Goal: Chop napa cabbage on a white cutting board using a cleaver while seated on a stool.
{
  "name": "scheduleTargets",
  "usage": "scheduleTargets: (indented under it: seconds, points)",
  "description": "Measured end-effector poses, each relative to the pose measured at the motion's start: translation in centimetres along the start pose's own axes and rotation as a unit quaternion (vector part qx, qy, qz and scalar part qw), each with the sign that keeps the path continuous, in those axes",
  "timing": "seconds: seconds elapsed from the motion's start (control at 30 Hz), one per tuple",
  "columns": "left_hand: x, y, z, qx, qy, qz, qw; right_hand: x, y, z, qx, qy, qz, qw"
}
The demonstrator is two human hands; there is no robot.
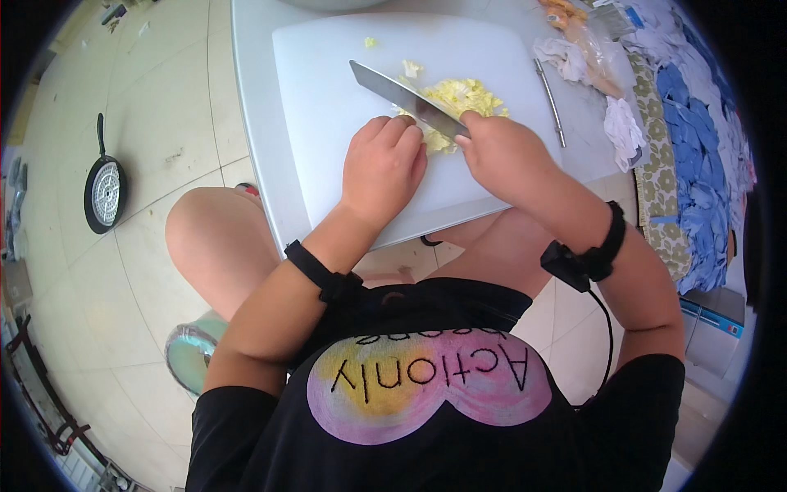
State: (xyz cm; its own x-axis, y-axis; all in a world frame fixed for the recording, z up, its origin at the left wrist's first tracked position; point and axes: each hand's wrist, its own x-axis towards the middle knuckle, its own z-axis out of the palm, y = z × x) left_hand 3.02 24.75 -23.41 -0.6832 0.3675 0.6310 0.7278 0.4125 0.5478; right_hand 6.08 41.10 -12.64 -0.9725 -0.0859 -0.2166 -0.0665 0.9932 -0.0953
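Note:
My right hand (504,152) is closed round the handle of a kitchen knife (393,88) with a wide, flat blade. The blade slants toward the upper left, over a heap of chopped pale yellow-green leaf vegetable (467,94), which looks like cabbage. Beside the blade, my left hand (381,160) has its fingers curled down at the near edge of the heap. Whatever lies under those fingertips is hidden. Both hands are over a white cutting board (328,98), where a few loose leaf bits lie beyond the knife.
The board rests on a pale table (256,107) before my knees. A metal rod-like utensil (551,102) lies along its right side, near crumpled white tissue (566,57) and a plastic bag (602,70). Part of a bowl shows at the top. A frying pan (106,193) is on the tiled floor.

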Motion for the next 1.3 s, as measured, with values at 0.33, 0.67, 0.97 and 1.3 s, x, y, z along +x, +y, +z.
scheduleTargets:
  seconds: [0.33, 0.67, 0.97, 1.3]
  points:
    - [0.0, 0.5, -0.2, 0.015, 0.017, 0.012, 1.0, 2.2, 0.8, 0.9, 0.045, 0.008, 0.02, 0.999]
    - [0.5, -0.3, -0.6, 0.003, -0.029, -0.032, 0.999, 1.7, 0.2, -2.5, 0.054, -0.063, 0.039, 0.996]
    - [-0.1, 0.7, -0.4, -0.013, -0.031, -0.026, 0.999, 1.4, 0.1, 1.1, 0.085, 0.019, 0.036, 0.996]
    - [0.1, 0.5, -0.2, -0.005, -0.028, -0.039, 0.999, -0.1, 0.4, 1.3, 0.041, 0.007, 0.023, 0.999]
